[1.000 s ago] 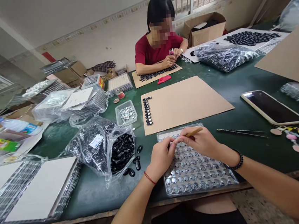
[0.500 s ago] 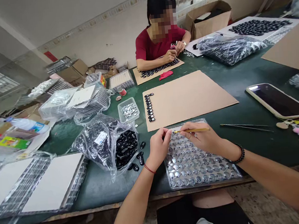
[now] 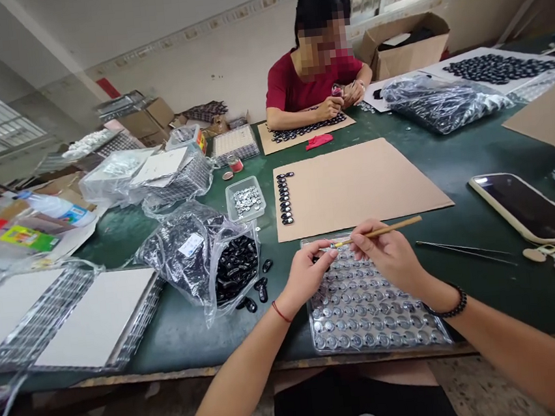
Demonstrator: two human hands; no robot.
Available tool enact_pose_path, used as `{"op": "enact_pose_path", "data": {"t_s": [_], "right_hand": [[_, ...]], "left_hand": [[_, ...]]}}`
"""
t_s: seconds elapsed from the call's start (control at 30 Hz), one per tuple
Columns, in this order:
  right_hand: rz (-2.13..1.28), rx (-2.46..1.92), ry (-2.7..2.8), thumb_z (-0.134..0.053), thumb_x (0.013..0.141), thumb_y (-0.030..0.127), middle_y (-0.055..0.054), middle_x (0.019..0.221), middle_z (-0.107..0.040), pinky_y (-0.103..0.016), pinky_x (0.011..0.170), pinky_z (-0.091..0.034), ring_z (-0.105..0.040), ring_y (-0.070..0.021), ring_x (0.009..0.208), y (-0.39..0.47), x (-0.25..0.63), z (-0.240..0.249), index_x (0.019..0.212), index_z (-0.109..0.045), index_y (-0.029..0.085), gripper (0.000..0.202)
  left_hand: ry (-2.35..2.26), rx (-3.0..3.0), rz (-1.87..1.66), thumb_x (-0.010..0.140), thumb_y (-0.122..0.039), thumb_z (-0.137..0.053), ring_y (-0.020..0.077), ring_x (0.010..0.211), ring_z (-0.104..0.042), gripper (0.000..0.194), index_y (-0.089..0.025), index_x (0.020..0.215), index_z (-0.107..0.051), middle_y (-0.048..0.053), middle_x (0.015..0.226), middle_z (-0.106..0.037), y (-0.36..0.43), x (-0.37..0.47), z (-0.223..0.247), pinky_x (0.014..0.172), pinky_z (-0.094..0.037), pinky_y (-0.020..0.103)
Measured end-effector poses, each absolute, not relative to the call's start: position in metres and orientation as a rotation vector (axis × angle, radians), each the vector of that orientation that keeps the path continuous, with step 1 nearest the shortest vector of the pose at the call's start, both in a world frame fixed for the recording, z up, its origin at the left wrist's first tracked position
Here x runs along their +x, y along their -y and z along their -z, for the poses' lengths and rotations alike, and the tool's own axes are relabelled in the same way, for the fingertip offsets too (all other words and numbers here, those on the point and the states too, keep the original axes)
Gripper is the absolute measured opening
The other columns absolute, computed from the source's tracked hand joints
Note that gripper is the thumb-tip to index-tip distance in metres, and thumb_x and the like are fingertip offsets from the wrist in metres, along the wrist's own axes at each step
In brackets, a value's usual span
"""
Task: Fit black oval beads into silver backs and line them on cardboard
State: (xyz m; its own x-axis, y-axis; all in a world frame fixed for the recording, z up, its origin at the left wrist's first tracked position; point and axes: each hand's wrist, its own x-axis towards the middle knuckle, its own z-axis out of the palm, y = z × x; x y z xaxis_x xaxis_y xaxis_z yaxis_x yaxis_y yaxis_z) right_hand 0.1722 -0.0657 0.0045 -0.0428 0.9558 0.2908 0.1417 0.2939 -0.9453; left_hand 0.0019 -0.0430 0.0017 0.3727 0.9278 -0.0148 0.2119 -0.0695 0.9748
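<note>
My left hand (image 3: 310,271) pinches a small black piece (image 3: 317,256) like those in the bag, mostly covered by the fingers. In my right hand (image 3: 384,253) is a thin wooden-handled tool (image 3: 399,225), held like a pen. Its yellowish tip meets the left fingertips, where a tiny shiny spot shows; I cannot make out what it is. Beneath both hands lies a clear blister tray (image 3: 378,339) with rows of round silvery pieces. A cardboard sheet (image 3: 353,181) beyond it carries a column of black pieces (image 3: 284,197) with silvery centres along its left edge.
Left of the hands, a plastic bag (image 3: 174,257) of black pieces gapes, with several loose beside it. Behind stands a clear tub (image 3: 229,206) of silvery discs. Tweezers (image 3: 463,252) and a phone (image 3: 532,206) lie right. Across the table, a person in red (image 3: 286,93) works.
The wooden handle has swung so its rear end points higher and farther right. My left hand has turned, showing the black piece between its fingers. The whole view has shifted slightly.
</note>
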Motion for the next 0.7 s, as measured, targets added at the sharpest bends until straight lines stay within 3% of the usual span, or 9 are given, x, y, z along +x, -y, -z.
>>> {"op": "enact_pose_path", "data": {"t_s": [0.13, 0.23, 0.3, 0.4, 0.57, 0.7], "right_hand": [[-0.956, -1.025, 1.363, -0.050, 0.087, 0.031, 0.000, 0.067, -0.057, -0.022, 0.048, -0.044, -0.055, -0.0095, 0.052, 0.067, 0.172, -0.009, 0.081, -0.053, 0.018, 0.014], [-0.912, -1.007, 1.239, -0.050, 0.086, 0.031, 0.001, 0.066, -0.057, -0.022, 0.045, -0.043, -0.054, -0.0090, 0.049, 0.065, 0.176, -0.012, 0.080, -0.053, 0.019, 0.014], [-0.891, -1.009, 1.181, -0.051, 0.086, 0.031, 0.001, 0.066, -0.057, -0.022, 0.044, -0.043, -0.054, -0.0089, 0.048, 0.064, 0.178, -0.014, 0.081, -0.053, 0.019, 0.013], [-0.896, -1.018, 1.182, -0.051, 0.086, 0.031, 0.001, 0.065, -0.057, -0.022, 0.044, -0.043, -0.053, -0.0087, 0.047, 0.063, 0.179, -0.014, 0.082, -0.053, 0.019, 0.013], [-0.896, -1.027, 1.282, -0.049, 0.087, 0.031, 0.000, 0.068, -0.055, -0.022, 0.044, -0.043, -0.053, -0.0082, 0.048, 0.063, 0.175, -0.009, 0.080, -0.054, 0.018, 0.015], [-0.807, -0.999, 1.360, -0.044, 0.089, 0.029, 0.000, 0.071, -0.055, -0.022, 0.046, -0.043, -0.053, -0.0083, 0.050, 0.063, 0.177, -0.004, 0.085, -0.054, 0.019, 0.015]], "left_hand": [[-1.042, 1.497, -0.854, 0.074, -0.037, -0.060, 0.0068, 0.051, -0.038, 0.029, -0.014, 0.091, -0.065, -0.004, 0.056, -0.048, 0.041, 0.001, -0.001, 0.050, -0.030, 0.019], [-1.089, 1.296, -1.072, 0.071, -0.035, -0.064, 0.0050, 0.046, -0.035, 0.024, -0.014, 0.084, -0.066, -0.005, 0.053, -0.046, 0.017, -0.014, -0.008, 0.044, -0.027, 0.017], [-1.105, 0.951, -1.287, 0.071, -0.036, -0.064, 0.0033, 0.039, -0.026, 0.024, -0.014, 0.082, -0.063, -0.008, 0.046, -0.036, -0.005, -0.028, -0.010, 0.037, -0.020, 0.016], [-0.935, 0.531, -1.310, 0.076, -0.039, -0.060, 0.0025, 0.034, -0.019, 0.025, -0.014, 0.082, -0.058, -0.011, 0.042, -0.024, -0.029, -0.043, -0.004, 0.035, -0.017, 0.014], [-0.997, 0.730, -1.172, 0.071, -0.042, -0.063, 0.0017, 0.034, -0.023, 0.029, -0.015, 0.078, -0.054, -0.011, 0.043, -0.030, -0.012, -0.027, 0.014, 0.034, -0.015, 0.014], [-1.114, 1.242, -0.980, 0.071, -0.037, -0.064, 0.0048, 0.045, -0.042, 0.027, -0.016, 0.086, -0.059, -0.006, 0.053, -0.046, 0.015, -0.013, 0.004, 0.042, -0.030, 0.015]]}}
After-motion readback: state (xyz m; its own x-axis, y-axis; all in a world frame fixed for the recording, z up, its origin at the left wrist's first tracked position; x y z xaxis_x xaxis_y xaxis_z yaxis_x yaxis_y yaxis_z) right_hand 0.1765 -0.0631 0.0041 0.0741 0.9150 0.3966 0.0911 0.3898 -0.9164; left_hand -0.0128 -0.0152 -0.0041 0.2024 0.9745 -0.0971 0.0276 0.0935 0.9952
